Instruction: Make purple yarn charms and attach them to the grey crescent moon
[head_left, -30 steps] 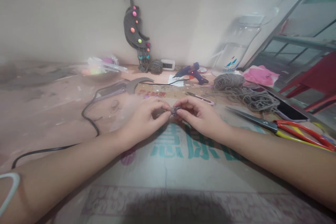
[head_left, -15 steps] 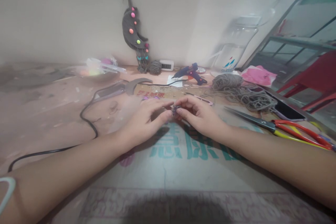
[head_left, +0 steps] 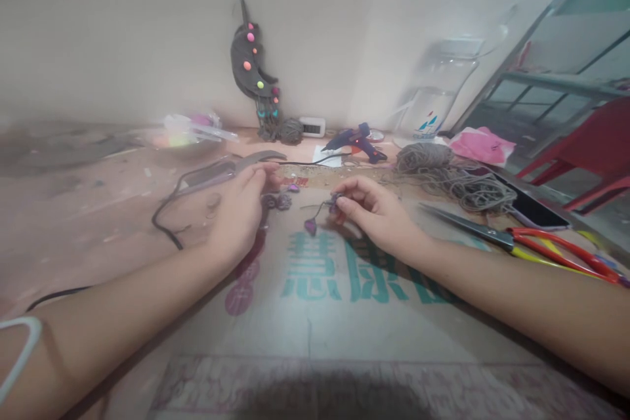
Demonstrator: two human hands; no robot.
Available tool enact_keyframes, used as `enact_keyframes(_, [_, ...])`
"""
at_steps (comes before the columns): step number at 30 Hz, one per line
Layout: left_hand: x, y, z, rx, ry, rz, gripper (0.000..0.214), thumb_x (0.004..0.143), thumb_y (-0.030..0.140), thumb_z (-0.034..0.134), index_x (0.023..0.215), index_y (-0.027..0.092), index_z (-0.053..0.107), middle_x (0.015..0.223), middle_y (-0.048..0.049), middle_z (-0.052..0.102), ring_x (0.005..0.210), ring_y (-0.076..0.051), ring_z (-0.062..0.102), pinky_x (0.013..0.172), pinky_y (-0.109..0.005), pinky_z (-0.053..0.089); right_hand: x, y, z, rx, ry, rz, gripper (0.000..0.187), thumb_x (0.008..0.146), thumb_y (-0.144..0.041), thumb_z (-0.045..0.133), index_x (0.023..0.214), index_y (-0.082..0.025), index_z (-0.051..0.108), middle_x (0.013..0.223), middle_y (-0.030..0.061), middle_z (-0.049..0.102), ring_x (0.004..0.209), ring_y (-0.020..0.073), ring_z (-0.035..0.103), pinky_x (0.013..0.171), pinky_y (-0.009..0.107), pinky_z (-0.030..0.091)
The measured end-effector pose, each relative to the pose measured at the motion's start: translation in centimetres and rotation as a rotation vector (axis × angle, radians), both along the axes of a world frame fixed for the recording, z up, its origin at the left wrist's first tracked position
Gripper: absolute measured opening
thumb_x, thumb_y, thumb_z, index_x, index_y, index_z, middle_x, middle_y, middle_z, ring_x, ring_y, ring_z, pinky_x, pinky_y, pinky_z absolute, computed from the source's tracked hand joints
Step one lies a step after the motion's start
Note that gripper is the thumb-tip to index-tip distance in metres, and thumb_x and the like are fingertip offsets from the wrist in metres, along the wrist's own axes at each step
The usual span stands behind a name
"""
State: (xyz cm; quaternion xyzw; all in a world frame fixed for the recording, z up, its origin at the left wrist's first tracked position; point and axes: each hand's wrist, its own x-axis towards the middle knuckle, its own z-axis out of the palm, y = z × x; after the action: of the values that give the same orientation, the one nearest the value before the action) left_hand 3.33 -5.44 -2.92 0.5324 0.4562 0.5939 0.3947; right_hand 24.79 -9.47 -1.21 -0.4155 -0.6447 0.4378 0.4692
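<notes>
My right hand point(head_left: 367, 210) pinches a small grey-purple yarn piece point(head_left: 335, 202) between thumb and fingertips. From it a thin cord runs left to a purple drop-shaped bit point(head_left: 310, 226), close above the cardboard point(head_left: 266, 328); whether it touches is unclear. My left hand point(head_left: 240, 207) is apart from that piece, fingers loosely stretched and nothing visible in them. Just right of the left hand lie small coiled grey yarn pieces point(head_left: 278, 201) and another purple bit point(head_left: 293, 188).
A glue gun point(head_left: 357, 141) lies at the back, its black cord running left. Grey yarn point(head_left: 423, 156), a phone point(head_left: 534, 203) and large red-and-yellow-handled scissors point(head_left: 492, 233) are at right. A decorated grey crescent point(head_left: 246, 62) stands against the wall, near a plastic jug point(head_left: 433, 95).
My left hand has left the yarn piece and moved left, uncovering the coiled pieces. My right hand still holds its piece, whose purple drop now shows hanging out to the left.
</notes>
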Motion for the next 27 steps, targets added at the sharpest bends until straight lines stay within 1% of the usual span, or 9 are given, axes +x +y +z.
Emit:
enact_keyframes(4, [0.1, 0.2, 0.1, -0.015, -0.008, 0.005, 0.023, 0.094, 0.037, 0.052, 0.097, 0.02, 0.067, 0.087, -0.0037, 0.066, 0.086, -0.019, 0.061, 0.08, -0.029, 0.049, 0.4, 0.4, 0.2, -0.028, 0.123, -0.05, 0.019, 0.086, -0.033, 0.067, 0.093, -0.02, 0.056, 0.072, -0.0012, 0.067, 0.066, 0.0123, 0.065, 0.067, 0.027, 0.054])
enact_keyframes(9, [0.2, -0.6, 0.8, 0.003, 0.082, -0.062, 0.022, 0.094, 0.037, 0.052, 0.08, 0.021, 0.058, 0.078, 0.0002, 0.058, 0.074, -0.016, 0.055, 0.07, -0.027, 0.046, 0.8, 0.9, -0.1, -0.061, 0.243, -0.072, 0.028, 0.081, -0.039, 0.072, 0.093, -0.02, 0.056, 0.069, -0.0028, 0.067, 0.064, 0.0118, 0.065, 0.066, 0.026, 0.052])
enact_keyframes(13, [0.1, -1.4, 1.4, 0.08, 0.298, -0.098, 0.029, 0.097, 0.029, 0.042, 0.07, 0.022, 0.048, 0.074, 0.0005, 0.05, 0.075, -0.017, 0.049, 0.074, -0.028, 0.041, 0.7, 0.9, -0.1, -0.054, 0.249, -0.056, 0.032, 0.08, -0.043, 0.074, 0.093, -0.02, 0.056, 0.069, -0.0029, 0.067, 0.064, 0.0122, 0.065, 0.065, 0.027, 0.052])
enact_keyframes(16, [0.1, -1.7, 1.5, 0.147, 0.364, -0.145, 0.039, 0.102, 0.035, 0.031, 0.067, 0.022, 0.04, 0.069, 0.0005, 0.043, 0.072, -0.018, 0.046, 0.071, -0.03, 0.038, 0.5, 0.5, 0.1, -0.032, 0.2, -0.039, 0.033, 0.08, -0.046, 0.074, 0.092, -0.021, 0.056, 0.068, -0.0022, 0.068, 0.064, 0.0133, 0.065, 0.067, 0.03, 0.054])
enact_keyframes(18, [0.0, -1.8, 1.4, 0.166, 0.372, -0.179, 0.042, 0.103, 0.041, 0.028, 0.068, 0.022, 0.041, 0.068, 0.0006, 0.044, 0.071, -0.018, 0.047, 0.07, -0.03, 0.038, 0.5, 0.3, 0.2, -0.01, 0.192, -0.049, 0.034, 0.08, -0.046, 0.074, 0.093, -0.021, 0.056, 0.068, -0.0022, 0.068, 0.064, 0.0139, 0.065, 0.067, 0.031, 0.054])
enact_keyframes(20, [0.0, -1.8, 1.3, 0.158, 0.388, -0.195, 0.041, 0.103, 0.043, 0.031, 0.072, 0.021, 0.048, 0.072, 0.0, 0.049, 0.074, -0.018, 0.049, 0.072, -0.03, 0.039, 0.7, 0.4, 0.1, 0.016, 0.233, -0.092, 0.033, 0.08, -0.045, 0.073, 0.094, -0.021, 0.057, 0.068, -0.0028, 0.067, 0.065, 0.0139, 0.066, 0.067, 0.03, 0.054])
enact_keyframes(22, [0.0, -1.7, 1.3, 0.115, 0.391, -0.204, 0.037, 0.101, 0.045, 0.039, 0.078, 0.02, 0.053, 0.077, -0.0006, 0.055, 0.077, -0.018, 0.052, 0.075, -0.03, 0.041, 0.9, 0.9, 0.0, 0.026, 0.303, -0.153, 0.031, 0.08, -0.043, 0.073, 0.095, -0.021, 0.057, 0.068, -0.0034, 0.066, 0.065, 0.0135, 0.066, 0.066, 0.029, 0.054])
enact_keyframes(25, [0.1, -1.6, 1.3, 0.045, 0.383, -0.224, 0.031, 0.095, 0.047, 0.051, 0.082, 0.019, 0.057, 0.081, -0.0011, 0.06, 0.08, -0.018, 0.056, 0.077, -0.03, 0.042, 1.5, 1.9, -0.1, -0.01, 0.4, -0.234, 0.029, 0.078, -0.038, 0.074, 0.092, -0.02, 0.057, 0.066, -0.0039, 0.065, 0.063, 0.0123, 0.064, 0.066, 0.028, 0.053])
enact_keyframes(27, [0.1, -1.6, 1.4, 0.032, 0.395, -0.217, 0.028, 0.091, 0.046, 0.058, 0.084, 0.019, 0.059, 0.085, -0.0019, 0.063, 0.083, -0.018, 0.058, 0.079, -0.03, 0.043, 1.8, 2.5, -0.2, -0.033, 0.433, -0.268, 0.029, 0.076, -0.036, 0.075, 0.091, -0.02, 0.057, 0.065, -0.0041, 0.065, 0.061, 0.0115, 0.063, 0.066, 0.028, 0.053])
